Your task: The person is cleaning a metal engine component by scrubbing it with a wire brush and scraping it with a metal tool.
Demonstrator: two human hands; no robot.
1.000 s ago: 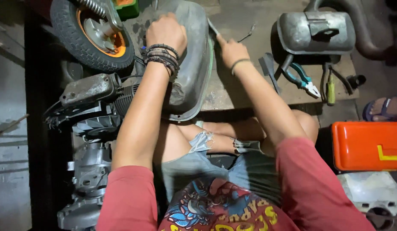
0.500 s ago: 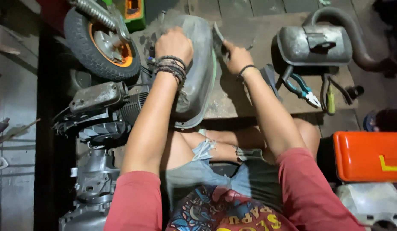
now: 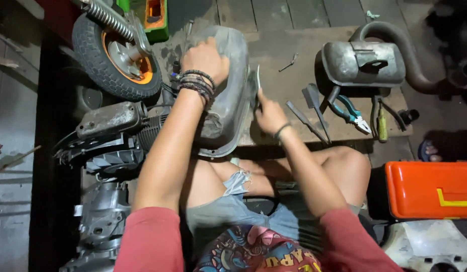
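A dusty grey metal cover (image 3: 228,95), shaped like a tub, lies upside down in front of my knees. My left hand (image 3: 205,59), with several bead bracelets on the wrist, is closed on top of the cover. My right hand (image 3: 268,115) is at the cover's right rim and grips a thin flat metal tool (image 3: 257,80) that points away from me along that rim.
A small wheel (image 3: 115,53) with an orange hub and an engine block (image 3: 110,131) lie at the left. On the wooden boards at the right are a grey exhaust muffler (image 3: 364,63), blue-handled pliers (image 3: 350,112), a screwdriver (image 3: 382,126), flat tools (image 3: 314,108). An orange toolbox (image 3: 429,189) sits near right.
My right hand has slid toward me down the cover's right rim with the thin tool. My left hand stays on the cover. The camera has shifted a little.
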